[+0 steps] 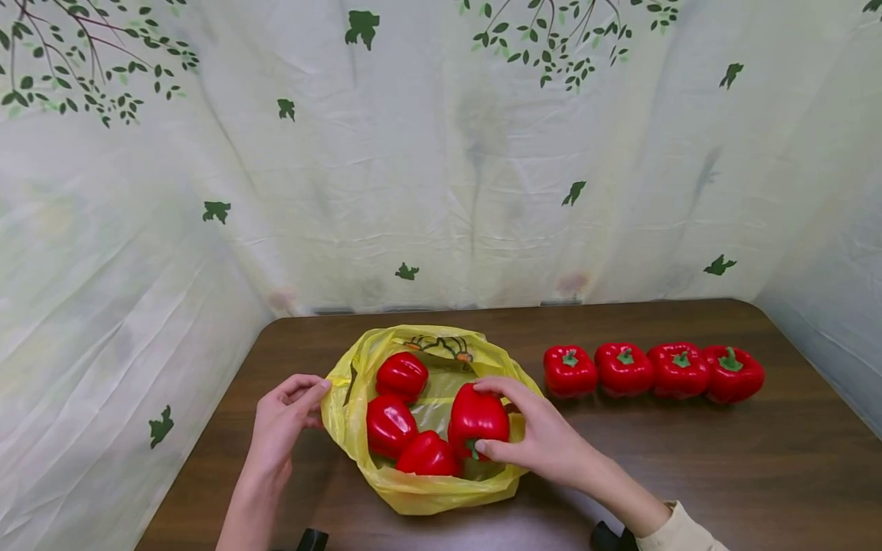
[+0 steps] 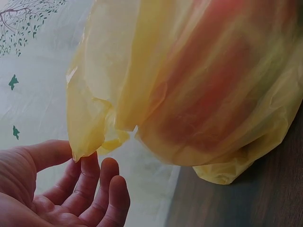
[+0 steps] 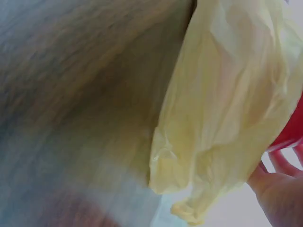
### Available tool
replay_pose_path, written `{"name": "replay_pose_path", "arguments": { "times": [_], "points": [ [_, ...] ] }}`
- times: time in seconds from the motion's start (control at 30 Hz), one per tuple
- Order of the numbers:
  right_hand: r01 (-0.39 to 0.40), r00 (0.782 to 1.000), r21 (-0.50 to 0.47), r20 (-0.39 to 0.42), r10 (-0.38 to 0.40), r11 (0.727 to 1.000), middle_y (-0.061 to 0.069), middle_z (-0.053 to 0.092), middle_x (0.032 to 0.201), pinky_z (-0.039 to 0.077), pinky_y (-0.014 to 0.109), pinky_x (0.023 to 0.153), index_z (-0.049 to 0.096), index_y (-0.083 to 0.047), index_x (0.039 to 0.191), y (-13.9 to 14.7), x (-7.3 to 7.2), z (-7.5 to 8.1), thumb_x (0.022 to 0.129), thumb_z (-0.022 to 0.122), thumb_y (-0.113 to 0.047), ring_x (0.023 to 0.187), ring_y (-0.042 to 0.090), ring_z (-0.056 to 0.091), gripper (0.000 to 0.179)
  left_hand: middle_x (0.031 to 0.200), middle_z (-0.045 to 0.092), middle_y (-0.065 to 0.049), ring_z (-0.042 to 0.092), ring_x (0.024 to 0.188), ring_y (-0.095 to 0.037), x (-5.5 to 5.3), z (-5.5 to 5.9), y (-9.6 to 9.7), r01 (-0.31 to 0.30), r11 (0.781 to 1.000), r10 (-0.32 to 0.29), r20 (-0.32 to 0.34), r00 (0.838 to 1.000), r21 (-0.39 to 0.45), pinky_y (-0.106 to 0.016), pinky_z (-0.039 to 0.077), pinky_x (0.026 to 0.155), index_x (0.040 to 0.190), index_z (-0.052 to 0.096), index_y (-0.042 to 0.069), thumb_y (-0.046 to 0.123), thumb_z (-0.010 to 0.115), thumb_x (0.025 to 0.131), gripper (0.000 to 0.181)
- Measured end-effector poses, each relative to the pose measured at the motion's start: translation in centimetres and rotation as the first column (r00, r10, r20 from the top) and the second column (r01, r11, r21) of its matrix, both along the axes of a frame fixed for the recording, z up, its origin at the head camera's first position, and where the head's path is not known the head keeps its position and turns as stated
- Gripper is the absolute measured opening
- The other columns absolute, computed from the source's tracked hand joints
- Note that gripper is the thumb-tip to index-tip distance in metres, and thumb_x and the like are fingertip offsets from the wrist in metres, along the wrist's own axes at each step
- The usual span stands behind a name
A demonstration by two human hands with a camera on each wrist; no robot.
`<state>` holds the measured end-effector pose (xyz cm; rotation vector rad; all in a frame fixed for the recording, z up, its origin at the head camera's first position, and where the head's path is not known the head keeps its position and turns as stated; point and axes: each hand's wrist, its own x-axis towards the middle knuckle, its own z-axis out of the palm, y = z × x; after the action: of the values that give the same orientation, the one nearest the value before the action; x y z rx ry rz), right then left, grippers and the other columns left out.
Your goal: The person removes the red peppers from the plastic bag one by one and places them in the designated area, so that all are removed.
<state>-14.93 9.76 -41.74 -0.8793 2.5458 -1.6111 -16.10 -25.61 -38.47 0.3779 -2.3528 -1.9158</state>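
Note:
A yellow plastic bag (image 1: 420, 497) stands with its mouth wide on the table. Thumb and fingertips of my left hand (image 1: 285, 421) pinch its left rim; the left wrist view shows that hand (image 2: 71, 189) at the bag's edge (image 2: 87, 127). Inside the bag's mouth, my right hand (image 1: 534, 428) grips a red bell pepper (image 1: 478, 417), its green stem pointing down toward me. Several other red bell peppers lie in the bag, among them one at the back (image 1: 403, 377) and one in front (image 1: 429, 455). In the right wrist view the bag partly hides the held pepper.
A row of several red bell peppers (image 1: 678, 370) stands on the brown wooden table (image 1: 675, 451), right of the bag. Behind the table hangs a pale curtain (image 1: 441, 153) with leaf prints. Dark objects (image 1: 313, 539) show at the near edge.

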Motion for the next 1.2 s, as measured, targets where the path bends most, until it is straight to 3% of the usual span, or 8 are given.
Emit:
{"name": "replay_pose_path", "arguments": {
  "times": [0.4, 0.83, 1.2],
  "points": [
    [0.065, 0.997, -0.127, -0.025, -0.069, 0.990, -0.010, 0.053, 0.128, 0.054, 0.038, 0.086, 0.057, -0.030, 0.123, 1.3, 0.9, 1.3, 0.081, 0.080, -0.029, 0.115, 0.017, 0.052, 0.047, 0.087, 0.069, 0.000, 0.062, 0.074, -0.019, -0.1, 0.1, 0.0, -0.002, 1.000, 0.002, 0.016, 1.000, -0.016, -0.033, 0.056, 0.067, 0.108, 0.063, 0.000, 0.026, 0.068, 0.095, 0.029],
    [0.151, 0.988, -0.114, -0.020, -0.155, 0.982, -0.007, 0.055, 0.125, 0.056, 0.035, 0.079, 0.055, -0.027, 0.130, 3.9, 2.3, 2.4, 0.083, 0.079, -0.026, 0.111, 0.020, 0.054, 0.052, 0.088, 0.069, -0.001, 0.062, 0.075, -0.019, -0.2, 0.0, 0.0, 0.002, 1.000, -0.001, 0.024, 1.000, -0.026, -0.033, 0.056, 0.069, 0.110, 0.063, 0.000, 0.026, 0.067, 0.095, 0.030],
    [0.280, 0.959, -0.059, 0.068, -0.276, 0.958, -0.010, 0.056, 0.125, 0.055, 0.035, 0.081, 0.051, -0.028, 0.127, 6.6, 3.7, 2.8, 0.082, 0.080, -0.027, 0.110, 0.016, 0.055, 0.054, 0.087, 0.069, 0.000, 0.062, 0.073, -0.019, -0.2, 0.0, 0.1, 0.005, 1.000, -0.004, 0.020, 1.000, -0.020, -0.033, 0.056, 0.067, 0.109, 0.062, 0.000, 0.026, 0.067, 0.095, 0.029]
  ]
}}
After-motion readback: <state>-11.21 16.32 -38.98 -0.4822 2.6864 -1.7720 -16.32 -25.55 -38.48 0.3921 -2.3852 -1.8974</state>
